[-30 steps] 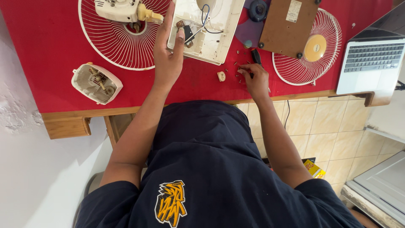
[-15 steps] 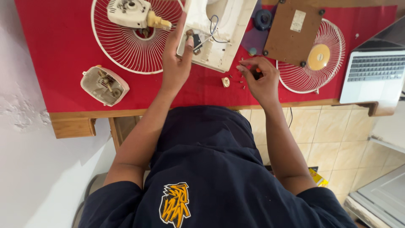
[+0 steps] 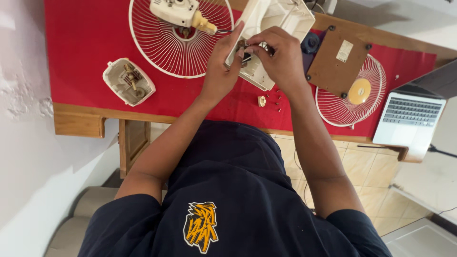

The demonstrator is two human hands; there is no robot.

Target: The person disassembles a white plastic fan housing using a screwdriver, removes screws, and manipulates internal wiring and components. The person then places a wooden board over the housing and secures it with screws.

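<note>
Left of the white fan housing [image 3: 271, 28] you have a wire fan guard [image 3: 162, 47] and motor [image 3: 178, 12], right of it a brown board [image 3: 335, 62], while your left hand [image 3: 221, 71] grips the housing's edge and your right hand [image 3: 281, 57] pinches a small part on it, above the red table [image 3: 81, 47].

A dark navy short-sleeved shirt [image 3: 238, 190] bears a yellow-and-white emblem [image 3: 201, 225] on the chest; forearms bare.
</note>
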